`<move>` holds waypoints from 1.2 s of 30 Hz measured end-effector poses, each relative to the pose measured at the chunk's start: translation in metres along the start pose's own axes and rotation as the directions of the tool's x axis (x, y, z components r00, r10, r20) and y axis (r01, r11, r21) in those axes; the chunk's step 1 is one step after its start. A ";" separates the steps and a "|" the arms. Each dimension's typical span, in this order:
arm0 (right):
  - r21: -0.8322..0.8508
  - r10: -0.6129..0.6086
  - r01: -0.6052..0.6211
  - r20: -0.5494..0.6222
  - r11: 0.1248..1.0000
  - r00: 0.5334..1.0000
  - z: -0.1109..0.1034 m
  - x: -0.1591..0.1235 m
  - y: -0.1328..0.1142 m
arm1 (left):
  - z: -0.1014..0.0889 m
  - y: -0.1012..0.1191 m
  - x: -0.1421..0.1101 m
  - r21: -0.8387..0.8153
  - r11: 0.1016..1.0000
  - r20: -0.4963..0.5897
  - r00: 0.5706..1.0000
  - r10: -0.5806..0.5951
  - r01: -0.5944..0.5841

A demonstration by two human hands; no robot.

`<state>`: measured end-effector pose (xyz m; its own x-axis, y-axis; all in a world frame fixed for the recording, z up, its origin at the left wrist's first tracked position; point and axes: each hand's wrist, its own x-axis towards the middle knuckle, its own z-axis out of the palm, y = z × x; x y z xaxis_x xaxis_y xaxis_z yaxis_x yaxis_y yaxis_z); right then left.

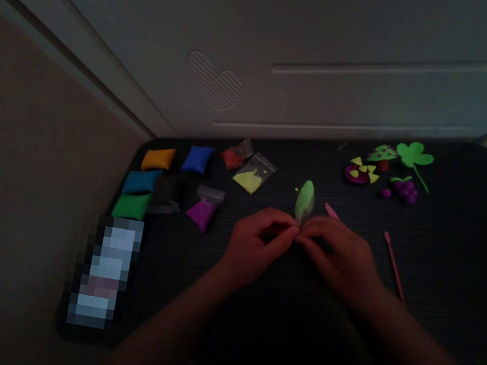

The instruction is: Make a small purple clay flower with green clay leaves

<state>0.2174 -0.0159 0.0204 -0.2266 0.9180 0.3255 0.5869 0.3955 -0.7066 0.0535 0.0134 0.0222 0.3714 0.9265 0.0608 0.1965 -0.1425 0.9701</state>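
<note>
Light-green clay packet stands out from the fingertips of the left hand and right hand, both pinching its near end, over the middle of the dark worktop. A pink tool lies just beside the right hand; clay shapes sit toward the far right corner.
</note>
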 end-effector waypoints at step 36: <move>-0.078 0.226 -0.258 -0.289 0.963 0.930 0.015 -0.002 -0.006 | 0.009 -0.004 -0.005 0.200 0.970 0.055 0.990 0.133 -0.141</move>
<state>0.2029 -0.0200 0.0144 0.1462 0.9343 0.3250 0.6845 0.1417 -0.7151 0.0591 0.0065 0.0162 0.4439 0.8787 0.1757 0.3199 -0.3386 0.8849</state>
